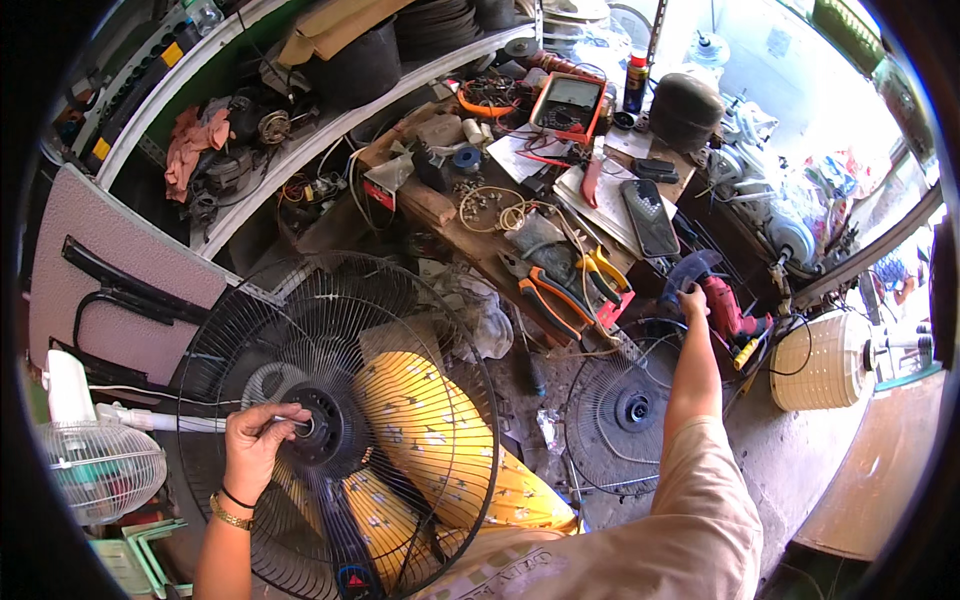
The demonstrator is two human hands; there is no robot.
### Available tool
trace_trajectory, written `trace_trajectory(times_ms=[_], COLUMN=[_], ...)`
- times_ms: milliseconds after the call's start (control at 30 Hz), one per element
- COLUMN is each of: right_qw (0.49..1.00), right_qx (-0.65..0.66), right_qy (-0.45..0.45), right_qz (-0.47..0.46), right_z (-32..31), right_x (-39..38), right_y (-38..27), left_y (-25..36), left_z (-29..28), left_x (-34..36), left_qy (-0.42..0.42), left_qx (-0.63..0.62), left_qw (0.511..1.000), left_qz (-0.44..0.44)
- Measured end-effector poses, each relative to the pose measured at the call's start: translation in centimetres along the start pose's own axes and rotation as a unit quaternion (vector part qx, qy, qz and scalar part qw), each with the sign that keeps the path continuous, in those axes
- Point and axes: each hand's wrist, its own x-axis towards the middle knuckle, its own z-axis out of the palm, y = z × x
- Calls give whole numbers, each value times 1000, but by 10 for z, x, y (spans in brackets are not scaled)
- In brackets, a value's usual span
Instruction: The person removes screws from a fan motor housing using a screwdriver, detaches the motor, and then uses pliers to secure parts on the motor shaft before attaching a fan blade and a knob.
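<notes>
My left hand (258, 437) pinches a metal shaft (300, 425) at the hub of a large black wire fan (337, 300), which lies over my yellow floral-clad legs (420, 410). My right hand (694, 302) reaches forward, its fingers closed on a translucent dark blue plastic piece (695, 268), maybe a fan blade, beside a red power tool (732, 315). A second black wire grille (600, 420) lies under my right arm. Pliers with orange handles (560, 305) rest on the bench edge.
The cluttered wooden bench (438, 212) holds a meter (567, 107), phone (650, 215), papers and a spray can (635, 83). Loaded shelves (265, 170) curve behind it. A small white fan (95, 465) stands at left; a cream plastic drum-shaped object (815, 362) sits at right.
</notes>
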Motion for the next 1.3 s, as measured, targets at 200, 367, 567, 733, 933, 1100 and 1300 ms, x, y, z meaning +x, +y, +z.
trace_trajectory(times_ms=[200,367,567,733,933,1100,1300], right_qw=[968,906,861,814,742,701,586], right_qx=[175,373,443,518,573,460,413], right_qy=[96,3,5,68,-200,-468,-658], right_qz=[-153,-201,-251,-255,-285,-279,-231], right_z=[-38,-83,-200,-319,-302,-234,-176], right_x=[69,85,68,8,-259,-495,-562], right_y=[52,64,81,-2,-238,-345,-364], left_y=[-14,-17,-28,-11,-6,-15,-11], left_z=[8,-8,-15,-11,-14,-19,-18], left_x=[19,11,-9,-20,-39,-59,-92], left_qy=[-2,-11,-17,-18,-59,-50,-19], left_qx=[-116,-155,-199,-242,-287,-301,-386], left_qw=[993,988,980,969,956,952,920], left_qz=[-3,-22,-24,-46,-18,11,-68])
